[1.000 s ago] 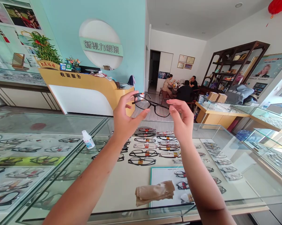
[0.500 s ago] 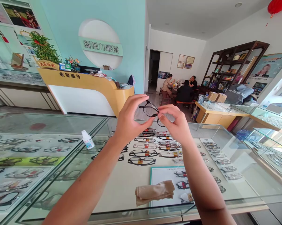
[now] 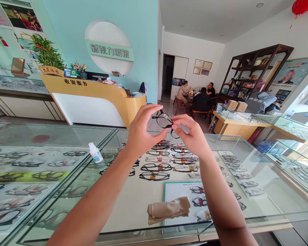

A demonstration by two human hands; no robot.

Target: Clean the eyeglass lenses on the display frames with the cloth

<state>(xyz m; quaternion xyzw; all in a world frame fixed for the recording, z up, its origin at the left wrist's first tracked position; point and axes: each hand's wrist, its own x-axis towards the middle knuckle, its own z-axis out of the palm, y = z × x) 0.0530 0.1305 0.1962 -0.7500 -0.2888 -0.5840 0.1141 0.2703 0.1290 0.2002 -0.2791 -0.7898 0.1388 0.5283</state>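
Above the glass display case, both of my hands hold a pair of black-framed eyeglasses (image 3: 164, 119). My left hand (image 3: 143, 127) grips the frame's left side, thumb below and fingers above. At the bridge and the other lens, my right hand (image 3: 190, 131) pinches the frame and partly hides it. A folded beige cloth (image 3: 168, 210) lies on the glass top, nearer to me. Off to the left stands a small white bottle (image 3: 95, 153) with a blue label, upright on the glass.
Under the glass of the display case (image 3: 123, 218) lie rows of eyeglasses (image 3: 156, 167). A yellow-and-white cashier counter (image 3: 92, 99) stands beyond. People (image 3: 201, 99) sit around a table at the back. Another glass counter (image 3: 246, 119) with two cardboard boxes (image 3: 236, 105) is at the right.
Almost nothing differs. The eyeglasses have turned very slightly between my hands, which stay in nearly the same place.
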